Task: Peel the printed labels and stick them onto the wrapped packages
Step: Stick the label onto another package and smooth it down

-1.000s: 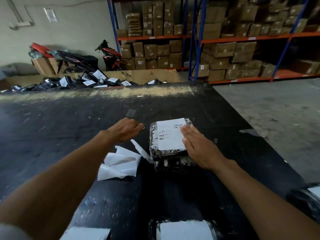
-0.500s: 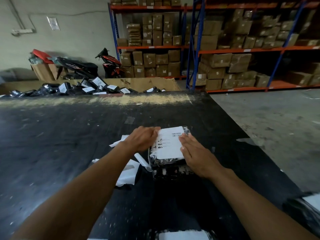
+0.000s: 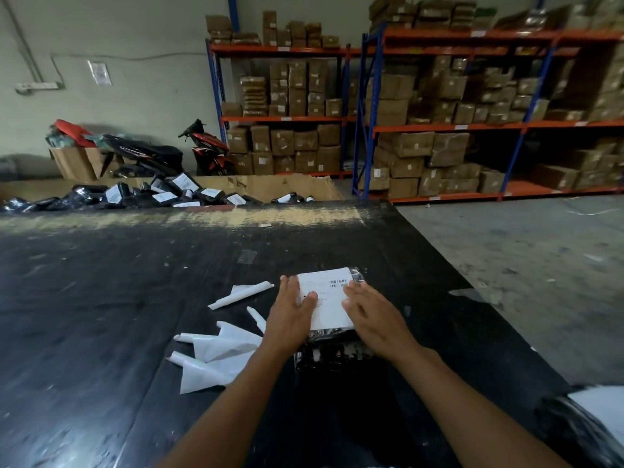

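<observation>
Near the middle of the black tabletop (image 3: 101, 315), both my hands lie flat on one white printed label (image 3: 329, 298), which sits on top of a black wrapped package (image 3: 332, 335). My left hand (image 3: 290, 320) covers the label's left edge, its fingers (image 3: 291, 293) straight and close together and the thumb spread onto the paper; it grips nothing and only presses. My right hand (image 3: 376, 320) lies on the label's right side, fingers (image 3: 358, 295) likewise straight and pressing down, with nothing pinched. Between the two hands a strip of the label shows, with a barcode near its far right corner. Under the package's near edge more shiny wrap (image 3: 334, 356) shows; I cannot tell whether that is a second package. Just left of my left hand lie white backing papers (image 3: 219, 352): one long curl, one short curl, and a heap of overlapping sheets I cannot count. One more parcel (image 3: 587, 423), black with a white label, lies at the tabletop's near right corner, cut off by the edge of view. Beyond the far edge a cardboard bin (image 3: 287, 187) holds many labelled packages (image 3: 162, 194), too jumbled to count. Behind it stand two racks (image 3: 368, 96) of brown boxes.
</observation>
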`<state>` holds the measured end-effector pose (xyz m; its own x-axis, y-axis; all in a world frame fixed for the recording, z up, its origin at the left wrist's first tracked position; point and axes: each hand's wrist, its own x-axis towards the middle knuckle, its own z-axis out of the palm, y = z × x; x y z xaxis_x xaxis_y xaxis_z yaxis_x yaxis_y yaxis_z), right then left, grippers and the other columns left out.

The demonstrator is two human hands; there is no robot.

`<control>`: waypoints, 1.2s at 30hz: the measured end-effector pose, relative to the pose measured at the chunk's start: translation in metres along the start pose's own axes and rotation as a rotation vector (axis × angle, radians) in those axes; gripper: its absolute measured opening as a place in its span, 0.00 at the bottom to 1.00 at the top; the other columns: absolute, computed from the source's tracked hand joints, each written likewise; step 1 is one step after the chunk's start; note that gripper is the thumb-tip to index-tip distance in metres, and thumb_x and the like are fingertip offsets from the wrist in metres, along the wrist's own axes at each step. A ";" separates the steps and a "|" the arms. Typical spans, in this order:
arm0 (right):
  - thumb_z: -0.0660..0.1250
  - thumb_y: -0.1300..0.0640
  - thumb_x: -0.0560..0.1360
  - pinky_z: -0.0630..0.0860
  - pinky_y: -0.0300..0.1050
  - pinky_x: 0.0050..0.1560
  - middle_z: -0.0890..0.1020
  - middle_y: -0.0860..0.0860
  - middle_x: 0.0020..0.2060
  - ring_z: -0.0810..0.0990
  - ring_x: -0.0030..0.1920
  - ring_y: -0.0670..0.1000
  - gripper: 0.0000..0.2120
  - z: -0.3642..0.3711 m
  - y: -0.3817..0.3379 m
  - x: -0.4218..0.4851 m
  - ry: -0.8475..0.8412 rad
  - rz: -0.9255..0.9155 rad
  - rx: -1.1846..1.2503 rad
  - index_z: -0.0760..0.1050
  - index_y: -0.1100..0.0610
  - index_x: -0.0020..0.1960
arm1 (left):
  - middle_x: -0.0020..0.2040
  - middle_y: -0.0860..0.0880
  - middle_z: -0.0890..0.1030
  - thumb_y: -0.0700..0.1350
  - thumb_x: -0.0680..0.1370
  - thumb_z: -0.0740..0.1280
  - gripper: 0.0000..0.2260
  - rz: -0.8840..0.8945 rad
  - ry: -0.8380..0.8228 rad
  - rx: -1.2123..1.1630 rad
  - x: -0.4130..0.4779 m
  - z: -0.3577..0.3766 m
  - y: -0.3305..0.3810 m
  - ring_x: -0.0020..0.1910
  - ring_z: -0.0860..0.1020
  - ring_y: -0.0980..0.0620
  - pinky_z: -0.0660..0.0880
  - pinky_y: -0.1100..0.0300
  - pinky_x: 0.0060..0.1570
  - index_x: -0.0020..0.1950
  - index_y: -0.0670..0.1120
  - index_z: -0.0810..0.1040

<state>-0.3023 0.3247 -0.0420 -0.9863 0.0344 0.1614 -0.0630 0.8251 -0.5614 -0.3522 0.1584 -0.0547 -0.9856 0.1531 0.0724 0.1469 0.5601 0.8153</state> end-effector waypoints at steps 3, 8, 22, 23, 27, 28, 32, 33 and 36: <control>0.64 0.47 0.79 0.62 0.43 0.70 0.70 0.50 0.72 0.65 0.72 0.49 0.24 -0.001 -0.002 0.008 0.143 0.045 0.060 0.70 0.56 0.72 | 0.69 0.47 0.75 0.62 0.75 0.64 0.31 -0.129 0.042 -0.193 0.005 0.003 -0.010 0.62 0.77 0.47 0.74 0.50 0.62 0.73 0.48 0.65; 0.67 0.38 0.74 0.54 0.53 0.75 0.50 0.57 0.79 0.50 0.78 0.58 0.47 0.012 -0.009 0.019 0.149 0.355 0.221 0.46 0.60 0.80 | 0.52 0.51 0.84 0.60 0.74 0.68 0.20 -0.190 0.095 -0.387 0.006 0.010 -0.012 0.47 0.83 0.52 0.80 0.48 0.53 0.61 0.49 0.76; 0.66 0.46 0.77 0.80 0.49 0.54 0.81 0.41 0.52 0.81 0.52 0.46 0.18 0.025 0.000 -0.004 0.336 0.245 0.526 0.70 0.46 0.66 | 0.55 0.54 0.83 0.50 0.79 0.67 0.16 0.033 0.206 -0.458 -0.027 0.011 -0.004 0.49 0.82 0.60 0.77 0.71 0.40 0.67 0.52 0.74; 0.66 0.46 0.78 0.80 0.47 0.53 0.80 0.39 0.51 0.81 0.52 0.44 0.16 0.027 0.000 -0.010 0.362 0.218 0.539 0.69 0.44 0.65 | 0.56 0.56 0.83 0.50 0.79 0.67 0.18 0.059 0.219 -0.466 -0.031 0.013 -0.004 0.50 0.82 0.60 0.78 0.70 0.42 0.69 0.53 0.72; 0.65 0.42 0.77 0.80 0.46 0.53 0.80 0.42 0.58 0.81 0.55 0.43 0.23 0.033 0.000 -0.023 0.426 0.165 0.561 0.66 0.43 0.70 | 0.59 0.57 0.80 0.49 0.79 0.67 0.26 0.136 0.246 -0.424 -0.044 0.014 -0.002 0.55 0.80 0.61 0.77 0.70 0.47 0.76 0.54 0.63; 0.66 0.43 0.77 0.80 0.46 0.53 0.81 0.42 0.57 0.81 0.54 0.43 0.22 0.030 -0.001 -0.023 0.425 0.167 0.567 0.67 0.43 0.69 | 0.59 0.56 0.80 0.48 0.79 0.67 0.26 0.119 0.239 -0.435 -0.044 0.013 0.001 0.54 0.80 0.61 0.78 0.70 0.46 0.76 0.54 0.64; 0.67 0.49 0.77 0.81 0.47 0.50 0.82 0.44 0.51 0.82 0.48 0.44 0.14 0.010 -0.015 -0.017 0.419 0.226 0.572 0.73 0.46 0.62 | 0.55 0.51 0.83 0.46 0.79 0.68 0.17 0.067 0.203 -0.455 -0.035 -0.003 0.021 0.46 0.81 0.60 0.75 0.72 0.36 0.68 0.50 0.74; 0.67 0.49 0.77 0.80 0.46 0.50 0.82 0.45 0.50 0.81 0.47 0.45 0.13 0.003 -0.022 -0.016 0.418 0.242 0.580 0.74 0.47 0.61 | 0.54 0.50 0.83 0.46 0.79 0.67 0.15 0.074 0.202 -0.446 -0.032 -0.009 0.027 0.45 0.81 0.60 0.75 0.72 0.34 0.66 0.48 0.75; 0.67 0.48 0.77 0.77 0.43 0.47 0.82 0.45 0.49 0.81 0.47 0.46 0.11 -0.019 -0.038 -0.016 0.413 0.275 0.589 0.77 0.48 0.59 | 0.54 0.47 0.83 0.50 0.78 0.68 0.17 0.078 0.186 -0.415 -0.026 -0.026 0.043 0.47 0.83 0.53 0.81 0.63 0.40 0.64 0.45 0.76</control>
<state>-0.2813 0.3035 -0.0082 -0.8487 0.4978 0.1787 -0.0091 0.3240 -0.9460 -0.3225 0.1574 -0.0065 -0.9768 0.0121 0.2140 0.2128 0.1737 0.9615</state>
